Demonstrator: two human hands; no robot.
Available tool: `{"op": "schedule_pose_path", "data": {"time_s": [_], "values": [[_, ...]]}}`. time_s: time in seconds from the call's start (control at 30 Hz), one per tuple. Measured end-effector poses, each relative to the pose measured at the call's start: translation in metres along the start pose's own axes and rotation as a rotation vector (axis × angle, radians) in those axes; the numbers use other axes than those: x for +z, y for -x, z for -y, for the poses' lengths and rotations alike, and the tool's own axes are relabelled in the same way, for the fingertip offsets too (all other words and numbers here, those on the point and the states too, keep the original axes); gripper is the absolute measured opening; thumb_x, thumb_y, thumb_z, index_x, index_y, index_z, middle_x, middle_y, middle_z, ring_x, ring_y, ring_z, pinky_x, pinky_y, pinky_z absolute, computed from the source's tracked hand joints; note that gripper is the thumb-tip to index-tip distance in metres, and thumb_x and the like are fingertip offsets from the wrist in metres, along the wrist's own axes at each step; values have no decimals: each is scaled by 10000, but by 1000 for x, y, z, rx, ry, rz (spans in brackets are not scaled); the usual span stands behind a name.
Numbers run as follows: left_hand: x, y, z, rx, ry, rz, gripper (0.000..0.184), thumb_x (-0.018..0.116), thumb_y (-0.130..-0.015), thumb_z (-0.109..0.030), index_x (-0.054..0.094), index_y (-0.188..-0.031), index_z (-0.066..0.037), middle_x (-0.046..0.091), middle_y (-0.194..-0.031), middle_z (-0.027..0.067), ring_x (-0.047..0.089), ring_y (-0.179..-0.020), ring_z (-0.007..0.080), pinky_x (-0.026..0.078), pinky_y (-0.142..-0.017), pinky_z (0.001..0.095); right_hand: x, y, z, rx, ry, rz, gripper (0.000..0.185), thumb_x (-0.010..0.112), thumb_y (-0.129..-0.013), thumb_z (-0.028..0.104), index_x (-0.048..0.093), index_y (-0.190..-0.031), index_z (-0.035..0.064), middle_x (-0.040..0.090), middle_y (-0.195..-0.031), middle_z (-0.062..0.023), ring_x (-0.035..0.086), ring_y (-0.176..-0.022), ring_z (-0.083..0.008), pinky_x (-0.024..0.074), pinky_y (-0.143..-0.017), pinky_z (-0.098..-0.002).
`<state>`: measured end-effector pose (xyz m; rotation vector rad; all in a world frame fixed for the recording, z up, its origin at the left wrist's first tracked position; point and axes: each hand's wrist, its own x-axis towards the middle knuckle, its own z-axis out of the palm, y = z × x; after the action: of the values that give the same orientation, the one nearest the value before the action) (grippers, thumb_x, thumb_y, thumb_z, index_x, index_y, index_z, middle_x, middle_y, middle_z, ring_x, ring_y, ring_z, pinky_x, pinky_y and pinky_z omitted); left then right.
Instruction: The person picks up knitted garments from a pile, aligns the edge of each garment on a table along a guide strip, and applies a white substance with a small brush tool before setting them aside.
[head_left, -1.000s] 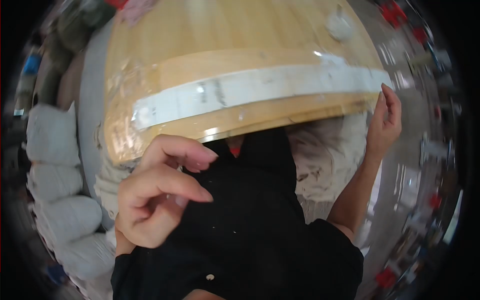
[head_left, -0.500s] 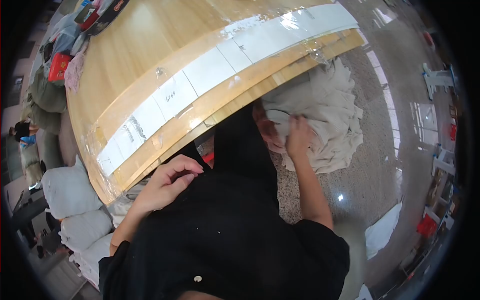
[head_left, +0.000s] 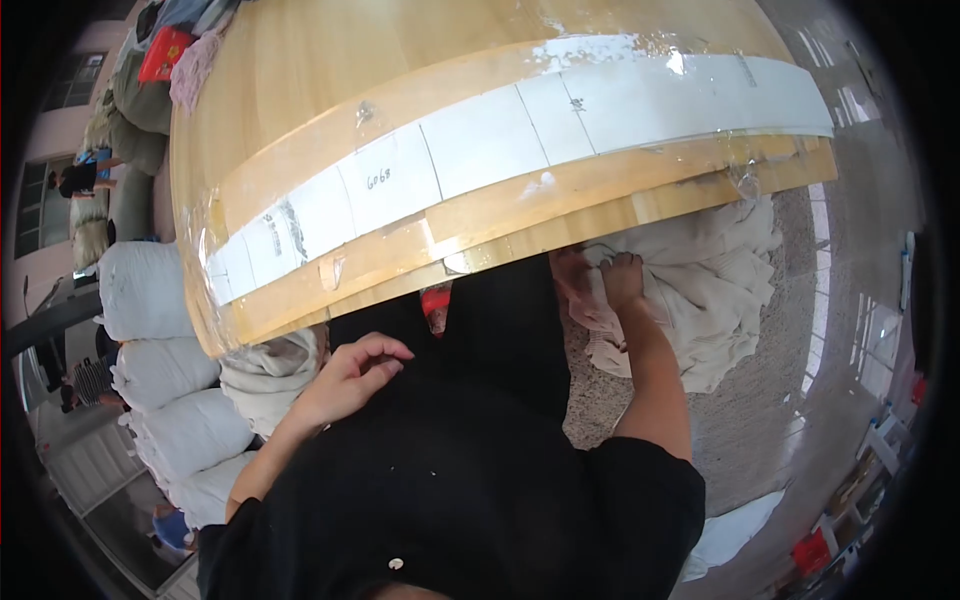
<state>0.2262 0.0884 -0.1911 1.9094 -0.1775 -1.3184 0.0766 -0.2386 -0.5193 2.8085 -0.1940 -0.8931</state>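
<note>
My right hand is at a heap of cream knit cloth beside my right leg, partly under the table edge. Its fingers are bent into the top of the heap and close on a fold of cloth. A sheer pinkish bag or wrapping lies against the heap's left side, next to that hand. Over my lap, my left hand hovers with nothing in it, its fingers loosely curved and the thumb apart from them.
A wooden table spans the space ahead, with a taped white paper strip along its near edge. Stacked white sacks and another cream cloth bundle stand at left. Farther left is another person. A white sheet lies on the floor.
The view has turned, so the table sits more level. My right hand's fingers have curled into the cloth, where before they lay on top. My left hand keeps its loose pose.
</note>
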Motion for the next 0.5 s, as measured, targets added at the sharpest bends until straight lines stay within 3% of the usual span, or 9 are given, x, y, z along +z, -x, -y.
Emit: {"op": "schedule_pose_path", "data": {"time_s": [0.03, 0.1, 0.13, 0.2, 0.27, 0.33, 0.37, 0.43, 0.5], "values": [[2, -6, -3, 26, -29, 46, 151, 511, -839, -27, 566, -979, -14, 507, -930, 10, 489, -833, 57, 398, -727, 188, -17, 2, -6, 62, -239, -56, 201, 524, -745, 178, 544, -940, 136, 567, -961, -118, 513, -920, -280, 367, -775, -428], [10, -24, -4, 142, -18, 141, 153, 515, -836, -33, 568, -979, -28, 512, -932, 9, 480, -775, 51, 397, -685, 189, -46, 22, -22, 50, -390, -231, 213, 557, -672, 133, 531, -881, 108, 557, -861, -124, 518, -850, -299, 381, -750, -417], [16, -39, 0, 135, 37, 238, 167, 529, -839, -50, 566, -1000, -26, 527, -986, 20, 502, -818, 60, 406, -716, 188, -60, 39, -30, 35, -550, -395, 235, 590, -598, 88, 518, -822, 81, 546, -760, -129, 523, -781, -318, 396, -725, -406], [40, -66, -6, -69, 280, 405, 404, 552, -855, -195, 455, -1210, -30, 524, -1112, 69, 517, -995, 127, 431, -827, 247, -93, 73, -50, -6, -641, -441, 264, 600, -559, 63, 514, -809, 61, 542, -778, -150, 510, -784, -337, 394, -711, -416], [77, -103, -5, -344, 413, 520, 817, 563, -784, -511, 198, -1360, -60, 309, -1331, 163, 373, -1187, 271, 389, -916, 377, -127, 111, -67, -70, -714, -463, 293, 610, -519, 37, 511, -795, 42, 537, -795, -170, 497, -786, -356, 393, -696, -426], [116, -141, -10, -590, 766, 617, 925, 528, -719, -645, 162, -1373, -103, 73, -1391, 271, 181, -1275, 393, 274, -947, 577, -161, 145, -79, -40, -731, -598, 346, 603, -474, 38, 498, -804, 49, 505, -768, -153, 473, -781, -364, 376, -680, -417], [136, -161, -15, -550, 800, 701, 930, 536, -712, -645, 208, -1347, -49, 202, -1389, 186, 262, -1252, 372, 307, -910, 605, -177, 160, -81, -72, -690, -585, 346, 603, -474, 38, 498, -804, 49, 505, -768, -153, 473, -781, -364, 376, -680, -417], [173, -187, -34, -471, 871, 610, 738, 548, -756, -564, 372, -1268, -62, 411, -1278, 164, 422, -1158, 325, 370, -908, 530, -205, 184, -79, -73, -688, -666, 342, 602, -469, 18, 504, -796, 45, 491, -763, -154, 465, -776, -366, 370, -674, -420], [216, -204, -42, -285, 1284, 791, 490, 545, -811, -419, 505, -1144, -62, 573, -1089, 121, 552, -1012, 246, 434, -885, 408, -221, 196, -73, -132, -639, -709, 335, 622, -468, 28, 508, -782, 45, 479, -763, -157, 457, -772, -364, 370, -666, -416]]}}
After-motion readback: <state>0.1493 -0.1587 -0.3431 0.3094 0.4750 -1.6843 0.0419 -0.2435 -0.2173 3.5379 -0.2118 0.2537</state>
